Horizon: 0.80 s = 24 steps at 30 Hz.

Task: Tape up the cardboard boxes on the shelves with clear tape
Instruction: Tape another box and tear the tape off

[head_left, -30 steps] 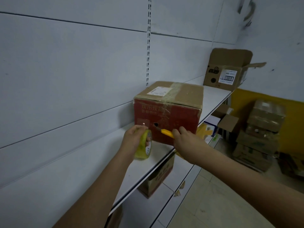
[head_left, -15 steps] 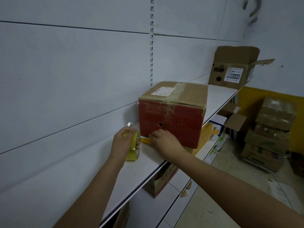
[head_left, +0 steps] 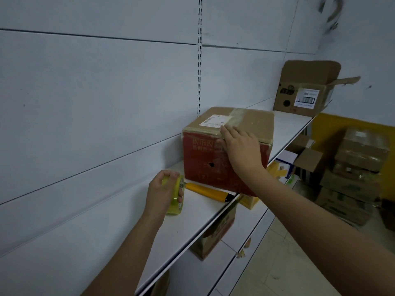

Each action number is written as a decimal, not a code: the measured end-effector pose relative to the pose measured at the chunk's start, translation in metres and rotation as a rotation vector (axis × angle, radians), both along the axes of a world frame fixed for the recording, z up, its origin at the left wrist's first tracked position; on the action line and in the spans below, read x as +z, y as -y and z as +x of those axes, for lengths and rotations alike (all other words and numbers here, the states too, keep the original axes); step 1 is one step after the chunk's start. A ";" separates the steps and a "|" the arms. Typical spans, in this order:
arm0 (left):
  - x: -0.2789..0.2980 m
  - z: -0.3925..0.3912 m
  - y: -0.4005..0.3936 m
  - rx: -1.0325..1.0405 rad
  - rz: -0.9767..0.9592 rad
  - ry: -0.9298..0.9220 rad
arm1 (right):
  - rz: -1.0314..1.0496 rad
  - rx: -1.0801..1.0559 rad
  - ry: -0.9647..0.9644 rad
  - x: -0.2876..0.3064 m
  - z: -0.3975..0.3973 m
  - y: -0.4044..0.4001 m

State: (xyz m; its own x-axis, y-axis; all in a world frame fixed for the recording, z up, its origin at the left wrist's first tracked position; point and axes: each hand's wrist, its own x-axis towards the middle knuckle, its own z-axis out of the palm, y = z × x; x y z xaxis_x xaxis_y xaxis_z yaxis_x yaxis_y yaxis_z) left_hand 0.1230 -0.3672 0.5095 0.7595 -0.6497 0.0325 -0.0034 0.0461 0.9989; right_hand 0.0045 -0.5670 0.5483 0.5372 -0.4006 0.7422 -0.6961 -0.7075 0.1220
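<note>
**Shelf taping — one box sealed, one box open**

Right hand point(head_left: 241, 146): fingers straight and lying flat against the upper front edge of the red-fronted box point(head_left: 205, 165), pressing where the clear tape strip point(head_left: 237, 115) folds down from the top onto the face. Nothing is held in it.

Left hand point(head_left: 162, 192): fingers curled round the tape roll point(head_left: 176, 197), yellowish, gripped on edge just above the shelf point(head_left: 192, 223), beside the box's lower left corner.

Yellow utility knife point(head_left: 208, 191): lies loose on the shelf, between the roll and the box front, touching neither hand.

Red-fronted box: stands on the upper shelf, flaps closed, tape running across the brown top past the white label point(head_left: 215, 121). Judged status: top seam sealed; the hand is smoothing the end down. Whether further strips are wanted cannot be told.

Open box point(head_left: 303, 97): farther along the same shelf, well apart, lid flaps raised, barcode label on the front. Judged status: not yet taped; likely the next item.

Lower shelf box point(head_left: 213, 236): partly hidden beneath the shelf edge; its state cannot be told.

Floor cartons point(head_left: 359, 167): stacked at right, off the shelves.
</note>
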 end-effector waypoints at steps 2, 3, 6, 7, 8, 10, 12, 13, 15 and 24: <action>0.001 -0.001 0.000 0.004 0.007 -0.001 | -0.024 -0.001 -0.025 0.000 -0.004 -0.001; 0.002 -0.002 0.000 0.004 0.010 -0.003 | -0.029 -0.007 -0.032 0.000 -0.005 -0.001; 0.001 -0.001 0.000 0.001 0.017 -0.011 | -0.012 -0.044 -0.081 0.001 -0.006 -0.004; 0.001 -0.001 0.000 -0.003 0.021 -0.014 | -0.013 -0.052 -0.097 0.001 -0.007 -0.005; 0.000 -0.001 -0.001 -0.008 0.026 -0.012 | -0.009 -0.056 -0.110 0.002 -0.008 -0.006; 0.000 -0.001 -0.003 -0.015 0.029 0.000 | 0.025 -0.046 -0.123 0.003 -0.011 -0.008; 0.002 -0.001 -0.004 -0.021 0.025 0.002 | 0.060 -0.025 -0.122 0.007 -0.013 -0.008; 0.004 -0.001 -0.005 -0.031 0.024 0.000 | 0.076 -0.015 -0.129 0.010 -0.013 -0.008; 0.010 0.000 -0.007 -0.066 0.026 0.019 | 0.107 0.018 -0.162 0.014 -0.014 -0.005; 0.065 -0.005 0.012 -0.375 0.017 0.229 | 0.364 0.206 -0.066 0.039 -0.081 0.017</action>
